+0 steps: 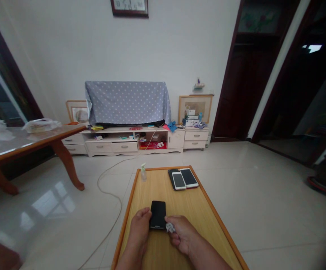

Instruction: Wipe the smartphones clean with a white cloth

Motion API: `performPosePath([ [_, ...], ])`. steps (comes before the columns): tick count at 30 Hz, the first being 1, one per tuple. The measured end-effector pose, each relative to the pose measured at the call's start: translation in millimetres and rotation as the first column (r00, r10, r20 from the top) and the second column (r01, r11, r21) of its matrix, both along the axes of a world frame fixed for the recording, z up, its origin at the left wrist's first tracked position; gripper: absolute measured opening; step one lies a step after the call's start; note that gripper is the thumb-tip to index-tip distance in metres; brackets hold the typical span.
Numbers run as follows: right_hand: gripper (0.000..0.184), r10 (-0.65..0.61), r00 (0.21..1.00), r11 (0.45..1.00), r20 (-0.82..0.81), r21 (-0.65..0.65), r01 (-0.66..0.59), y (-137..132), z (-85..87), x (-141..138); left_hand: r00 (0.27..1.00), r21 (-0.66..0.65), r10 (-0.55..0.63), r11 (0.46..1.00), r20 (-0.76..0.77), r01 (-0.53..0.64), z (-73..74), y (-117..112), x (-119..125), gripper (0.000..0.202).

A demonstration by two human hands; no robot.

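1. On the near half of a low wooden desk (208, 217), a black smartphone (158, 214) lies flat, screen up and dark, between a person's two hands.
2. The left hand (138, 228) braces the phone's left edge, its fingers curled in against the side and thumb resting by the upper corner.
3. The right hand (182, 234) sits at the phone's lower right corner, its fingers pressed together in a pinch on a small crumpled white wad (170, 227), which is tissue or cloth; which one cannot be told.
4. The phone looks light, rigid and thin. Its glass face is likely slick and breakable, so the long side edges seem the safest place to hold it, rather than the screen.
5. The wad appears soft and nearly weightless, and a fingertip pinch is enough to hold it.
6. At the desk's far end stands a small clear spray bottle (143, 173). To its right, two white-faced smartphones (184, 179) lie side by side, overlapping a dark phone (172, 172). All are well apart from the hands.
7. Nothing on the desk sits between the hands and the phone.
8. Beyond the desk, a pale cable (109, 191) snakes across the tiled floor toward a low TV cabinet (129, 144) topped by a polka-dot cloth (127, 102).
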State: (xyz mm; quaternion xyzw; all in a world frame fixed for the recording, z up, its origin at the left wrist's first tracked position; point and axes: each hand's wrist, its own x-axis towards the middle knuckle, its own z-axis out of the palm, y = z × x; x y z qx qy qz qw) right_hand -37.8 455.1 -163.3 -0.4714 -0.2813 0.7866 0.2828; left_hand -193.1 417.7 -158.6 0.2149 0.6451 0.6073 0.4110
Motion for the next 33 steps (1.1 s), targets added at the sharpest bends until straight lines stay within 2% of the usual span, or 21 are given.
performPosePath([
  [3,0.013,0.007,0.998,0.999,-0.056,0.049,-0.005,-7.2,11.5,4.0,0.989,0.052,-0.029,0.998,0.142,0.021,6.0,-2.3,3.0,0.038],
  [7,0.023,0.01,0.989,0.992,-0.148,0.126,0.009,-20.2,37.0,11.3,0.945,0.169,-0.148,0.98,0.291,0.101,28.7,-12.5,8.1,0.032],
  [9,0.03,0.017,0.983,0.987,-0.183,0.159,0.013,-30.2,49.3,14.8,0.924,0.203,-0.179,0.973,0.339,0.114,41.5,-20.5,9.7,0.039],
  [12,0.036,0.079,0.966,0.976,-0.246,0.215,-0.025,-50.4,59.7,17.9,0.873,0.248,-0.253,0.956,0.418,0.158,52.5,-34.3,12.8,0.065],
  [15,0.033,0.178,0.956,0.955,-0.233,0.276,-0.111,-74.2,61.1,19.8,0.815,0.368,-0.381,0.902,0.437,0.224,52.7,-48.6,20.4,0.087],
  [18,0.036,0.228,0.966,0.935,-0.121,0.305,-0.183,-98.2,62.0,24.3,0.773,0.506,-0.492,0.822,0.4,0.261,53.1,-64.8,33.2,0.09],
  [23,0.055,0.135,0.982,0.889,-0.129,0.454,-0.063,-139.9,73.2,43.1,0.696,0.587,-0.577,0.763,0.428,0.272,70.5,-102.7,57.4,0.088],
  [26,0.06,0.095,0.994,0.881,-0.059,0.47,-0.056,-168.6,81.6,63.1,0.632,0.623,-0.606,0.745,0.483,0.238,78.7,-131.1,70.8,0.088],
  [30,0.057,0.054,0.998,0.865,0.022,0.498,-0.058,-212.5,98.5,97.2,0.556,0.628,-0.613,0.753,0.561,0.196,85.1,-173.4,92.1,0.089],
  [32,0.047,0.038,0.999,0.817,0.033,0.574,-0.05,-237.3,111.0,112.5,0.541,0.618,-0.606,0.763,0.583,0.189,90.7,-195.0,105.1,0.09],
  [33,0.04,0.025,0.998,0.776,0.065,0.628,-0.061,-250.0,117.5,118.7,0.538,0.614,-0.606,0.765,0.586,0.194,94.3,-205.5,111.9,0.091],
])
